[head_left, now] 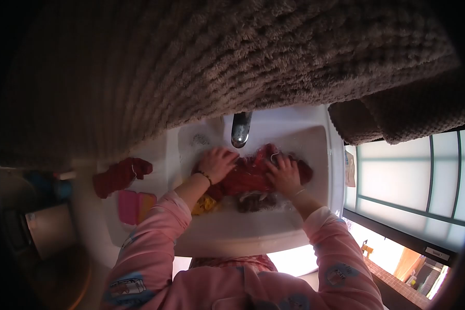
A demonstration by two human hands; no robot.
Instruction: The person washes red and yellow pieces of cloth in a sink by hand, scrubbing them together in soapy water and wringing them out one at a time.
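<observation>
A wet red cloth (pixel 249 178) lies bunched in the white washbasin (pixel 222 240). My left hand (pixel 217 164) rests on its left end, the fingers reaching over it and apart. On the right part of the cloth my right hand (pixel 285 174) presses with spread fingers. A thin white loop shows beside the right fingertips. Just nearer to me sits a dark brownish wet piece of fabric (pixel 256 202) with some suds around it. Something yellow (pixel 204 205) pokes out below my left wrist, partly hidden by the arm.
The metal faucet (pixel 240 132) stands over the basin's far side. On the left ledge lie a folded red cloth item (pixel 121 176) and a pink and yellow flat object (pixel 132 206). A large grey-brown towel (pixel 232 62) hangs across the top; a frosted window (pixel 398 173) is at right.
</observation>
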